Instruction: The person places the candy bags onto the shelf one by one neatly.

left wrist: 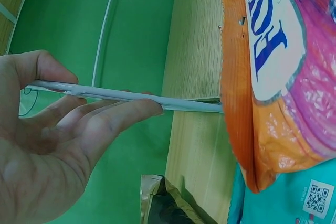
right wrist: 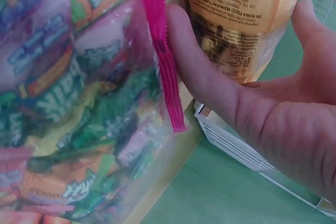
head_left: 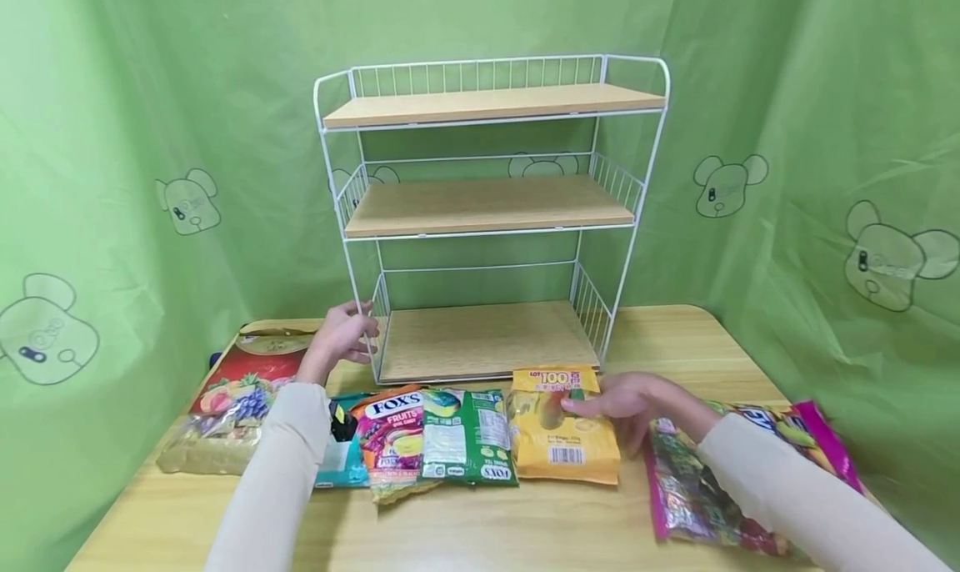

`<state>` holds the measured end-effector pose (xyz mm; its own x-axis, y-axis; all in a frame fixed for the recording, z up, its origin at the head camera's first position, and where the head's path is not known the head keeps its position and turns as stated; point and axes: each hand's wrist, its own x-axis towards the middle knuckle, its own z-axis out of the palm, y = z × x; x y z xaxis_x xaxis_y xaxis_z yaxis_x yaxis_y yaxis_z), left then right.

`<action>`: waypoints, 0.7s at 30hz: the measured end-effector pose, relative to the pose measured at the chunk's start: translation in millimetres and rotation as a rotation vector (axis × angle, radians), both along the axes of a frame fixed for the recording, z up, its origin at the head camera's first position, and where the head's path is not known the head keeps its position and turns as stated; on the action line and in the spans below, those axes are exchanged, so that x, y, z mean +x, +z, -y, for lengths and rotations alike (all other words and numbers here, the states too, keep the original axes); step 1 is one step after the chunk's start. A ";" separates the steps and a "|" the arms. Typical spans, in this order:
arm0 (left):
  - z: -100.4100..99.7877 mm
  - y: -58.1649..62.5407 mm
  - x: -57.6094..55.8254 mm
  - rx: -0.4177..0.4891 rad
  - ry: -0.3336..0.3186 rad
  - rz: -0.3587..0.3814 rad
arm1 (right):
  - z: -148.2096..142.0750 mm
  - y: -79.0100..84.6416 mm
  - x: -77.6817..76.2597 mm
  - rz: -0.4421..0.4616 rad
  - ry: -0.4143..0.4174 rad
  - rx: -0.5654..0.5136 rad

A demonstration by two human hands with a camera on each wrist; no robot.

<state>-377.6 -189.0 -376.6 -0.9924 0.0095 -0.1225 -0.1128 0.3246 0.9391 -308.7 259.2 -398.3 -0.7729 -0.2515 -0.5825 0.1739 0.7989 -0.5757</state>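
Note:
A white wire rack [head_left: 480, 230] with wooden shelves stands at the back of the table. My left hand [head_left: 345, 332] grips its front left upright; in the left wrist view the thumb lies on one side of the thin white rod [left wrist: 126, 95] and the fingers on the other. With my right hand [head_left: 628, 401] I hold the right edge of a yellow LOT 100 candy bag [head_left: 562, 434], thumb across its front. The right wrist view shows the bag's printed side [right wrist: 236, 19] between thumb and finger. Contact of the hidden fingers is partly out of sight.
Left of the yellow bag lie a green candy bag [head_left: 468, 439], a Fox's candy bag [head_left: 393, 439], a teal bag [head_left: 341, 464] and a large red-and-gold bag [head_left: 243, 388]. A pink-edged candy bag [head_left: 705, 489] lies under my right forearm. Green curtains surround the table [head_left: 525, 530].

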 end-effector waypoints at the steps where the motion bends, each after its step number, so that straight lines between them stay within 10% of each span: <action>1: 0.6 0.4 -0.1 0.002 0.001 0.002 | 0.2 0.5 0.8 -0.002 -0.006 -0.002; 21: 0.3 1.2 1.6 0.012 0.002 0.004 | -0.1 -9.0 7.1 0.009 -0.023 -0.179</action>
